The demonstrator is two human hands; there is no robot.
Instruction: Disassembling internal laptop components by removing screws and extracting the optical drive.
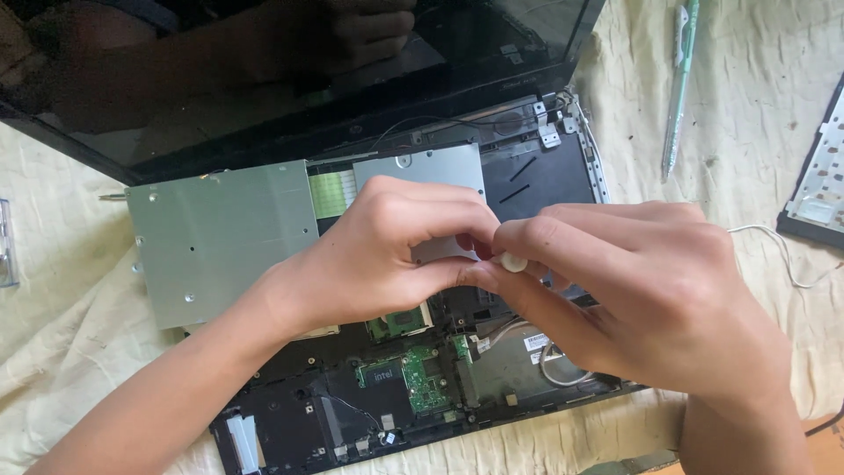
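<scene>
An opened laptop lies on a cream cloth with its keyboard removed and its green circuit boards exposed. My left hand and my right hand meet over its middle, fingertips touching. Between them both pinch a small white round part. A flat silver metal plate covers the laptop's left half, beside my left hand. The dark screen tilts back at the top. What lies under my hands is hidden.
A pen-like tool lies on the cloth at the upper right. A removed keyboard panel sits at the right edge, a white cable beside it. A clear plastic box shows at the left edge.
</scene>
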